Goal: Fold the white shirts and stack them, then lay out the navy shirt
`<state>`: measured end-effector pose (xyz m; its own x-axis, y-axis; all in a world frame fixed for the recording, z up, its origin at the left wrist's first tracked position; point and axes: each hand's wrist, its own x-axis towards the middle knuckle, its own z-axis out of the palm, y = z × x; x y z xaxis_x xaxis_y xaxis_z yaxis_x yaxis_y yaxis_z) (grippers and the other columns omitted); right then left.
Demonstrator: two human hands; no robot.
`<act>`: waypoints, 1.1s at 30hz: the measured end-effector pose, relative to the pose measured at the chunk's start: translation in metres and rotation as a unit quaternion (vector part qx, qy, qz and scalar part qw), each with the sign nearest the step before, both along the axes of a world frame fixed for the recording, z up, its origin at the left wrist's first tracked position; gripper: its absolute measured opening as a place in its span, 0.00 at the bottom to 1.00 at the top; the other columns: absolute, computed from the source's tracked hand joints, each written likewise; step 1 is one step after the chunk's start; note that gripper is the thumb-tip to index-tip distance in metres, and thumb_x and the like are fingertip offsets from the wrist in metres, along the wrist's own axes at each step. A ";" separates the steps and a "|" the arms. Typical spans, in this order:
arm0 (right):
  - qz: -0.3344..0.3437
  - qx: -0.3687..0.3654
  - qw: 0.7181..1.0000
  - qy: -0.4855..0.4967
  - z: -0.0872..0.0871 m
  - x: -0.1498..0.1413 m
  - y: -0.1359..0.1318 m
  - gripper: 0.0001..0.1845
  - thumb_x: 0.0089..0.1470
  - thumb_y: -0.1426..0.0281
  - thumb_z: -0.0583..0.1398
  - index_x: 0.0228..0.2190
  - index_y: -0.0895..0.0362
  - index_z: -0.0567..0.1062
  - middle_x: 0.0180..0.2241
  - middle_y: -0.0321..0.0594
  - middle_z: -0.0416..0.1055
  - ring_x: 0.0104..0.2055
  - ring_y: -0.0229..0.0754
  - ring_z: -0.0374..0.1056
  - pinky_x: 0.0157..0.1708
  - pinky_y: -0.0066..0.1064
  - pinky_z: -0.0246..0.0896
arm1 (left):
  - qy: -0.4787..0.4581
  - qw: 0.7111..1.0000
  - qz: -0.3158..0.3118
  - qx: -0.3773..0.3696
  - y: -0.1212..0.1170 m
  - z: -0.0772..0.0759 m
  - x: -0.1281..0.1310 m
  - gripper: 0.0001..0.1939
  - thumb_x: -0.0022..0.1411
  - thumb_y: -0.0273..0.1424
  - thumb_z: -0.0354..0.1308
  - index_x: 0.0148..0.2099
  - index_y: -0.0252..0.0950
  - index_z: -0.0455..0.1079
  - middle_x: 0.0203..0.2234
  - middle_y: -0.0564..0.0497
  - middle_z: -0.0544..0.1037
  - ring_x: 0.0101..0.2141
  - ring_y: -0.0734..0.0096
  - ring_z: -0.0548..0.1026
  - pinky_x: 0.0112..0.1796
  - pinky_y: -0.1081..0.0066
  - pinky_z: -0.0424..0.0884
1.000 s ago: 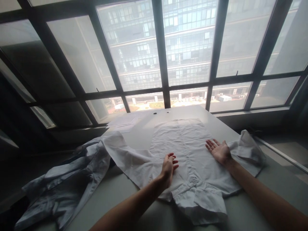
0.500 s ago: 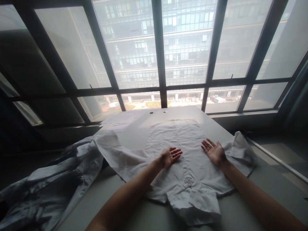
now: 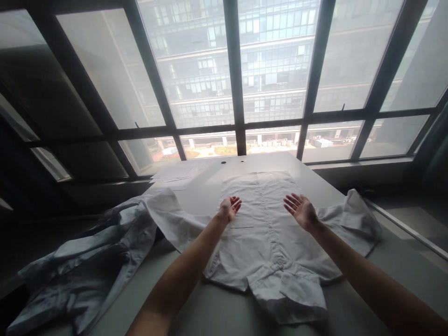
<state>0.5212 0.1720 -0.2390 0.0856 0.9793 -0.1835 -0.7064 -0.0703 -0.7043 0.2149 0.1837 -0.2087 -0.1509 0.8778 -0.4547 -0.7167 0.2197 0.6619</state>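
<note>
A white button-up shirt (image 3: 266,233) lies spread front-up on a grey table (image 3: 210,308), collar toward me and hem toward the window. My left hand (image 3: 229,207) is over the shirt's left chest area, palm turned up, fingers loosely curled and apart, holding nothing. My right hand (image 3: 301,211) hovers over the shirt's right side, palm up, fingers stretched and spread, holding nothing. The shirt's sleeves reach out to both sides.
A pale blue garment (image 3: 80,266) lies crumpled at the table's left edge. Sheets of paper (image 3: 175,177) rest at the far left of the table. Two small round holes (image 3: 231,162) sit near the far edge. Large windows (image 3: 238,70) rise behind.
Both hands have moved forward along the shirt toward the hem. The left hand turned from palm-down on the cloth to palm-up above it.
</note>
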 end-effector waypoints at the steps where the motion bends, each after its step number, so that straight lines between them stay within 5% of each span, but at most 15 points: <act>1: 0.011 0.009 1.000 0.014 0.005 -0.013 0.004 0.17 0.69 0.63 0.49 0.47 0.54 0.74 0.47 0.45 0.78 0.48 0.44 0.76 0.44 0.39 0.78 | -0.013 1.000 -0.017 0.013 0.004 0.002 0.015 0.09 0.69 0.23 0.49 0.47 0.35 0.69 0.39 0.42 0.78 0.35 0.64 0.81 0.33 0.70 0.78; 5: 0.024 0.032 0.994 0.098 0.012 -0.064 0.023 0.18 0.70 0.59 0.48 0.48 0.52 0.73 0.48 0.44 0.78 0.51 0.43 0.75 0.47 0.38 0.77 | -0.077 0.992 -0.060 0.076 0.016 0.002 0.077 0.13 0.73 0.34 0.49 0.50 0.35 0.72 0.47 0.37 0.79 0.44 0.57 0.81 0.39 0.64 0.80; 10: 0.004 -0.015 0.989 0.146 -0.009 -0.088 0.037 0.23 0.70 0.54 0.44 0.52 0.50 0.70 0.52 0.44 0.74 0.54 0.41 0.73 0.51 0.42 0.74 | -0.124 0.986 -0.030 0.103 0.021 -0.021 0.117 0.22 0.76 0.40 0.39 0.54 0.36 0.71 0.60 0.38 0.71 0.58 0.61 0.74 0.47 0.67 0.78; 14: 0.023 -0.039 0.989 0.141 -0.026 -0.073 0.043 0.27 0.69 0.51 0.43 0.57 0.51 0.67 0.58 0.50 0.69 0.59 0.45 0.70 0.52 0.48 0.72 | -0.138 0.985 -0.032 0.101 0.023 -0.040 0.116 0.24 0.76 0.42 0.37 0.58 0.38 0.69 0.65 0.40 0.65 0.65 0.60 0.65 0.54 0.62 0.74; 19: 0.015 -0.043 0.991 0.127 -0.029 -0.038 0.059 0.31 0.69 0.48 0.40 0.62 0.48 0.61 0.66 0.51 0.60 0.64 0.46 0.64 0.54 0.53 0.69 | -0.141 0.984 -0.036 0.107 0.027 -0.046 0.113 0.23 0.75 0.43 0.38 0.58 0.42 0.70 0.67 0.44 0.64 0.68 0.64 0.58 0.59 0.60 0.68; 28: -0.112 -0.028 0.990 0.075 -0.025 0.057 0.074 0.31 0.69 0.48 0.40 0.66 0.47 0.56 0.72 0.49 0.44 0.71 0.43 0.53 0.60 0.58 0.59 | -0.138 0.984 -0.032 0.105 0.026 -0.047 0.116 0.23 0.75 0.43 0.39 0.58 0.41 0.71 0.69 0.46 0.61 0.68 0.65 0.57 0.63 0.61 0.61; 33: -0.135 -0.005 0.990 0.046 -0.020 0.038 0.074 0.24 0.68 0.51 0.46 0.56 0.46 0.68 0.69 0.41 0.55 0.68 0.39 0.57 0.63 0.53 0.57 | -0.147 0.983 -0.027 0.105 0.027 -0.046 0.117 0.24 0.75 0.43 0.39 0.61 0.41 0.69 0.69 0.45 0.60 0.68 0.65 0.57 0.62 0.62 0.63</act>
<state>0.5593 0.2461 -0.2587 0.3260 0.9212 -0.2124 -0.7621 0.1232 -0.6356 0.3320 0.2105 -0.2549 0.0099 0.9603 -0.2788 -0.8751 0.1432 0.4623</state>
